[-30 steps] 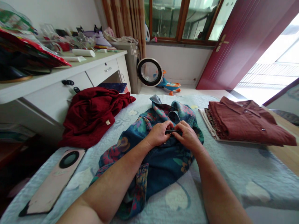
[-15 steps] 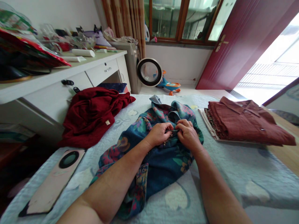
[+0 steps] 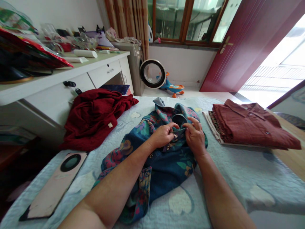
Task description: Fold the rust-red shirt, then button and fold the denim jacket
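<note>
A blue floral denim jacket [image 3: 166, 178] lies rumpled on the quilted bed cover, its collar end pointing away from me. Metal buttons show along its front edge. My left hand [image 3: 163, 136] pinches the fabric beside the topmost visible button. Close to its right, my right hand [image 3: 195, 136] grips the same edge between thumb and fingers near the collar opening. Dark blue lining shows in the gap just beyond my fingertips. My left forearm covers part of the jacket's body and sleeve.
A crumpled dark red garment [image 3: 92, 117] lies at left, with a phone [image 3: 52, 187] nearer me. To the right is a stack of folded clothes topped by a brown shirt [image 3: 252, 127]. Behind stand a cluttered white desk [image 3: 102, 68] and a washer with its round door [image 3: 152, 73] open.
My right hand has shifted slightly right along the jacket's edge, away from my left hand. The top button and more of the collar opening now show between them.
</note>
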Demonstrator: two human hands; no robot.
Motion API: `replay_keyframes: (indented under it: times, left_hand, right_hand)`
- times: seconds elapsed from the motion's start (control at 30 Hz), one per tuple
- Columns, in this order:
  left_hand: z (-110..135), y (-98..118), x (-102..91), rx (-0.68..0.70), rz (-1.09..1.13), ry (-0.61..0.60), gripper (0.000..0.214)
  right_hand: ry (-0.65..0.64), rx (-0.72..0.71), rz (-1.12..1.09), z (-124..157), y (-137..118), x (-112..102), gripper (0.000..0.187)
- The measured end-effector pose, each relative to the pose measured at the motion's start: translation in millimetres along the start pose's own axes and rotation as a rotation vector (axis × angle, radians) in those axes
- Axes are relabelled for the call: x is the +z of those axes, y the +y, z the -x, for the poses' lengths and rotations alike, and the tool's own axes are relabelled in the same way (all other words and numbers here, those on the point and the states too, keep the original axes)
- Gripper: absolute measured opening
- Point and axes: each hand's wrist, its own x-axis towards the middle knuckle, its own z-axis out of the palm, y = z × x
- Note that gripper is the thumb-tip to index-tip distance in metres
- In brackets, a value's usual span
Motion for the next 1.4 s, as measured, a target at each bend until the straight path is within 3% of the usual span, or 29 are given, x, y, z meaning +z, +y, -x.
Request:
replay_keyframes:
  times: [0.17, 0.27, 0.37, 0.57, 0.63, 0.73, 0.93, 1.07, 1.17, 1.27, 1.4]
  left_hand:
    - [-0.7, 4.1, 1.0, -0.058, -0.145, 0.089, 0.024]
    - [0.8, 5.0, 4.3, -0.115, -0.342, 0.126, 0.038]
    - [2.6, 4.1, 7.5, -0.158, -0.488, 0.134, 0.037]
    - [2.0, -0.8, 8.8, -0.076, -0.679, 0.28, 0.043]
    - [1.0, -3.2, 8.8, -0.037, -0.684, 0.317, 0.042]
    - [-0.5, -6.1, 8.4, -0.038, -0.656, 0.273, 0.038]
    - [-0.6, -7.8, 4.0, -0.26, -0.596, 0.259, 0.019]
    - [0.3, -9.8, 1.4, -0.35, -0.568, 0.242, 0.036]
    - [-0.2, -13.6, -0.8, -0.362, -0.572, 0.203, 0.035]
    - [-1.3, -18.9, -2.7, -0.365, -0.572, 0.159, 0.015]
    - [-2.1, -24.3, -3.2, -0.331, -0.532, 0.162, 0.009]
  right_hand:
    - [0.015, -0.065, -0.056, -0.1, -8.2, -2.0, 0.029]
    - [0.013, -0.056, -0.035, 0.9, -7.4, -0.6, 0.027]
    - [0.02, -0.01, 0.031, 1.8, -4.0, 1.1, 0.025]
    - [-0.028, 0.044, 0.126, 2.2, 1.4, 5.3, 0.031]
    - [-0.039, 0.056, 0.112, 2.5, 3.2, 6.7, 0.033]
    - [-0.013, 0.069, 0.073, 3.4, 7.3, 9.1, 0.036]
    - [0.053, 0.105, 0.142, 5.5, 12.2, 12.1, 0.027]
    - [0.037, 0.083, 0.136, 4.1, 8.3, 9.0, 0.024]
    - [0.039, 0.026, 0.082, 1.9, 2.9, 5.8, 0.025]
    - [0.045, -0.015, 0.033, 0.6, -2.2, 4.3, 0.026]
    - [0.072, 0.004, 0.011, 1.3, -3.4, 5.5, 0.026]
